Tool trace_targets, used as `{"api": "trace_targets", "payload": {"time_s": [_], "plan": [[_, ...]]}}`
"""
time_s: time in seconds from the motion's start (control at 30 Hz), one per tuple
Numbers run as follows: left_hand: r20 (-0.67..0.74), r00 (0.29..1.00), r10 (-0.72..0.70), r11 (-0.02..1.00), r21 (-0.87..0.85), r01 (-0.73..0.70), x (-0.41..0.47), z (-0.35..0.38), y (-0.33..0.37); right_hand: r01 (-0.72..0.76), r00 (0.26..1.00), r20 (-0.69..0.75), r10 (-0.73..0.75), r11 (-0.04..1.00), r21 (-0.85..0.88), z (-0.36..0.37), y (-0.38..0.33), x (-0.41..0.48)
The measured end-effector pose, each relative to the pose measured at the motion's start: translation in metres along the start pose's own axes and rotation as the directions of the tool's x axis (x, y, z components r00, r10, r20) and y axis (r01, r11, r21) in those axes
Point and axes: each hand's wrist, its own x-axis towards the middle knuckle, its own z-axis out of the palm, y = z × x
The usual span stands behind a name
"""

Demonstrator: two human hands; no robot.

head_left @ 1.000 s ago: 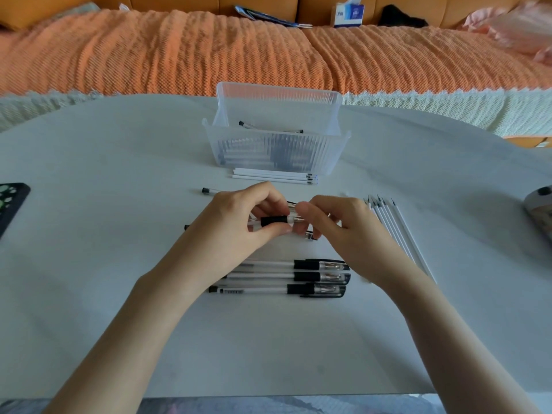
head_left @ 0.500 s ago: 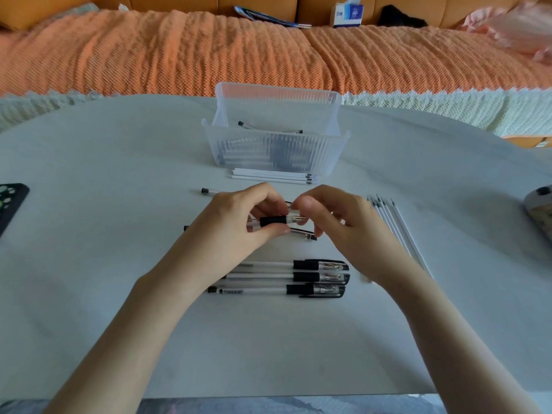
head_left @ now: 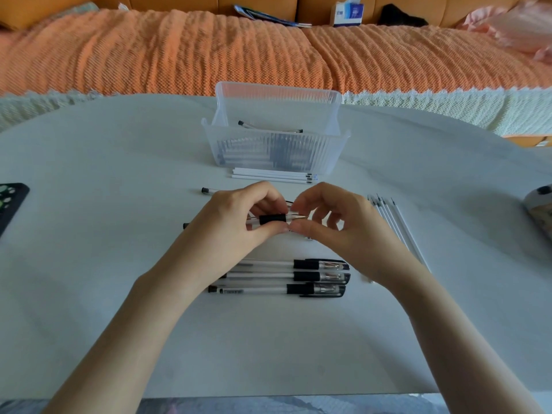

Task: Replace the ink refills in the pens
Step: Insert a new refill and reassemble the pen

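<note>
At the middle of the worktop (head_left: 89, 264), the left hand (head_left: 236, 225) grips a pen (head_left: 271, 219) by its black sleeve while the right hand (head_left: 340, 228) pinches its tip end, with three capped pens (head_left: 286, 276) at 6 o'clock and loose refills (head_left: 394, 225) at 3 o'clock.

Bare forearms (head_left: 125, 333) (bare hands (head_left: 233, 225) too).

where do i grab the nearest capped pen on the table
Probably mid-barrel on the nearest capped pen, coming from above and pinching it front and back. It lies flat, left to right, with the next pen close behind, so keep the pinch narrow.
</note>
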Motion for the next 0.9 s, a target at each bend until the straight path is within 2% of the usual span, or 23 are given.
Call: {"api": "trace_targets", "payload": {"time_s": [0.17,0.33,0.6,0.73,0.8,0.9], "plan": [[0.003,1.000,-0.009,1.000,-0.017,0.009,0.000,0.000,0.001,-0.022,1.000,0.012,0.022,0.999,0.026,0.002,0.001,0.000],[0.003,1.000,-0.026,1.000,0.002,0.026,0.000,0.000,-0.001,-0.026,0.998,-0.049,0.025,1.000,-0.007,0.001,-0.001,0.000],[-0.073,0.991,-0.116,0.992,0.040,0.119,0.000,-0.013,-0.009,-0.045,0.991,-0.131,0.038,0.997,-0.056,-0.010,-0.001,-0.003],[-0.085,0.987,-0.137,0.985,0.092,0.145,0.000,-0.017,-0.011,-0.015,1.000,0.001,0.017,0.942,-0.336,-0.007,0.011,-0.002],[-0.080,0.987,-0.139,0.984,0.104,0.147,-0.001,-0.018,-0.011,-0.005,0.998,0.052,0.026,0.925,-0.380,-0.002,0.016,-0.002],[-0.086,0.987,-0.133,0.983,0.112,0.142,-0.001,-0.020,-0.010,0.014,1.000,0.020,-0.007,0.921,-0.390,-0.002,0.011,-0.002]]}}
